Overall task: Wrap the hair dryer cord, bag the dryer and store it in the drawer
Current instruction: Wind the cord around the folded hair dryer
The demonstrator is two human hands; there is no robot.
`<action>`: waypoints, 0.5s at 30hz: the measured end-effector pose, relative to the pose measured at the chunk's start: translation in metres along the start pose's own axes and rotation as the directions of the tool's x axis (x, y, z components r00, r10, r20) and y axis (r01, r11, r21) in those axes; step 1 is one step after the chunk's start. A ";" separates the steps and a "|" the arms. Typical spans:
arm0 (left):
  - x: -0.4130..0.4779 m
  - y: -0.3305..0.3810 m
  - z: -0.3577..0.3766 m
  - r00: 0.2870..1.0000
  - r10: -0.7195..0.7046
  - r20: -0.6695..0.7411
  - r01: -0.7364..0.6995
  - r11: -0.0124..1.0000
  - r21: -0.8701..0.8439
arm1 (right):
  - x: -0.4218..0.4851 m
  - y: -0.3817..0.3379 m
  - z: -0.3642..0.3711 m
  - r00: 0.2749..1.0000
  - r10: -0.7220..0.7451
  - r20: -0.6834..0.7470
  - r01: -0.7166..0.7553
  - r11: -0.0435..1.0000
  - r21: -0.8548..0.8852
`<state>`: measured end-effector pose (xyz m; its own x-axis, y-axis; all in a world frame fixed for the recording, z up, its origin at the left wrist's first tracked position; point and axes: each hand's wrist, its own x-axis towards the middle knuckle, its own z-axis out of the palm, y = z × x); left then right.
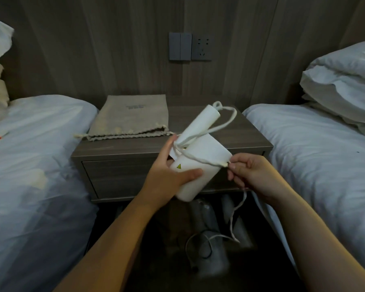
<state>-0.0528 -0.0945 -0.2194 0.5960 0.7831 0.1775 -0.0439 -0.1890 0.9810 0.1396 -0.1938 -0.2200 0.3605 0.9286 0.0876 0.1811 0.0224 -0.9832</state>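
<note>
My left hand (171,171) grips the barrel of a white hair dryer (200,157), held in the air in front of the nightstand with its folded handle pointing up and away. A white cord (214,126) loops from the handle's end round the dryer's body. My right hand (251,175) pinches the cord at the dryer's right edge, and the rest of the cord hangs down to the floor. A beige drawstring bag (129,119) lies flat on the nightstand top. The nightstand drawer (118,178) below is closed.
The dark wood nightstand (251,135) stands between two beds with white bedding (36,165) (316,148). Pillows (343,81) are stacked at the right. A switch and socket panel (191,46) is on the wall behind. Slack cord coils on the dark floor (198,245).
</note>
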 end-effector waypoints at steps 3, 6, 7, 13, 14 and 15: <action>0.003 0.002 -0.001 0.998 -0.032 -0.062 0.028 0.998 -0.062 | -0.004 -0.009 0.011 0.999 -0.028 -0.022 0.023 0.983 -0.184; 0.002 0.001 0.000 0.995 -0.042 -0.086 0.040 0.999 -0.022 | -0.004 -0.014 0.019 0.996 -0.046 -0.076 0.019 0.946 -0.325; 0.002 0.001 0.000 0.995 -0.043 -0.087 0.044 0.999 0.003 | -0.005 -0.014 0.021 0.994 -0.049 -0.094 0.011 0.932 -0.363; 0.001 0.006 -0.004 0.993 -0.047 -0.108 0.059 0.991 0.116 | -0.008 -0.014 0.022 0.994 0.075 0.081 -0.070 0.995 -0.065; 0.002 0.006 -0.005 0.993 -0.050 -0.108 0.063 0.991 0.120 | -0.009 -0.014 0.021 0.990 0.080 0.115 -0.076 0.997 -0.032; 0.002 0.005 -0.005 0.993 -0.050 -0.110 0.065 0.989 0.130 | -0.010 -0.015 0.022 0.989 0.080 0.127 -0.075 0.996 -0.048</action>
<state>-0.0562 -0.0909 -0.2138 0.5060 0.8518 0.1353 0.0991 -0.2133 0.9719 0.1134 -0.1953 -0.2099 0.2548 0.9669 -0.0128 0.1971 -0.0649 -0.9782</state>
